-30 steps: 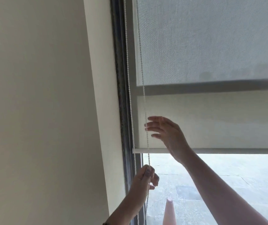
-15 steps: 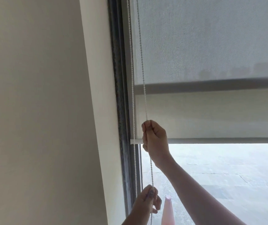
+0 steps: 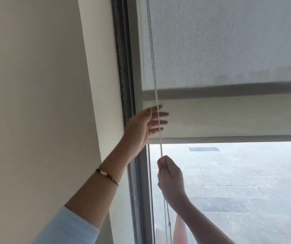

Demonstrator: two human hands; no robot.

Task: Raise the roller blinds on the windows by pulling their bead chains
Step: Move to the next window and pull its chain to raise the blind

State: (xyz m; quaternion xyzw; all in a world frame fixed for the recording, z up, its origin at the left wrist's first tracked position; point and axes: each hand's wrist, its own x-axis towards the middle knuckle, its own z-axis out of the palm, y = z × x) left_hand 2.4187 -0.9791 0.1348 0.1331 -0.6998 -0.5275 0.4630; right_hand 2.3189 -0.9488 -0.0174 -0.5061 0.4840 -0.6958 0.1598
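Observation:
A pale roller blind (image 3: pixel 229 118) hangs over the window, its bottom bar (image 3: pixel 229 139) about mid-height. A grey mesh blind (image 3: pixel 229 41) hangs in front of it, higher up. The white bead chain (image 3: pixel 153 55) runs down the left side of the window. My right hand (image 3: pixel 170 176) is a fist closed on the chain just below the bottom bar. My left hand (image 3: pixel 145 126) is raised beside the chain at the blind's left edge, fingers spread, with the chain passing across the fingers but not gripped.
A cream wall (image 3: pixel 35 103) fills the left side, ending at the dark window frame (image 3: pixel 125 67). Through the glass I see grey paving (image 3: pixel 246 191) far below and an orange cone (image 3: pixel 180 231) near the bottom edge.
My right hand has pulled the chain down from the bar's level to below it. My left hand has let go low down and risen open beside the chain. The blind's bar sits higher.

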